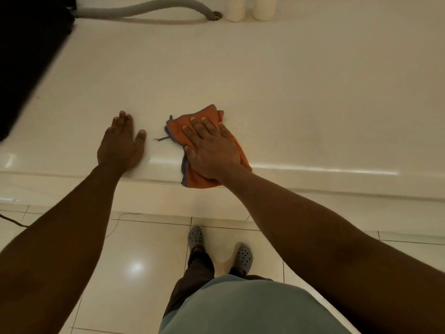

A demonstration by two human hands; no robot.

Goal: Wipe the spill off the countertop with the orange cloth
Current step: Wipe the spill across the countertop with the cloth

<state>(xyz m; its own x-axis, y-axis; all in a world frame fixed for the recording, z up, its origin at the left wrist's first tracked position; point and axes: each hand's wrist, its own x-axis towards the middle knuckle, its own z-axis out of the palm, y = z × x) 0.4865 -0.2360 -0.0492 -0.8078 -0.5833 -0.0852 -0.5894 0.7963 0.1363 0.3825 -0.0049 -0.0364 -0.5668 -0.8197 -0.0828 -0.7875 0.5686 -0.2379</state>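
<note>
Right hand (212, 150) nearest, fingers (192, 121) spread flat, pressing cloth (178, 128) on table (289, 104) front edge. Left hand (120, 143) at 9 o'clock, splayed, empty. Cloth looks soft, light; palm it flat.

countertop (289, 92): smooth, glossy, cream-white; a bright glare streak runs along its rounded near edge
orange cloth (179, 131): soft, matt, napped fabric with a grey stitched border and a loose thread at its left
floor tiles (134, 249): glazed and shiny, mirroring a lamp
hose (144, 8): far left, grey, ribbed, dull
shoes (243, 256): grey, matt, perforated, rubbery-looking
two bottles (234, 8): far edge, white, smooth
</note>
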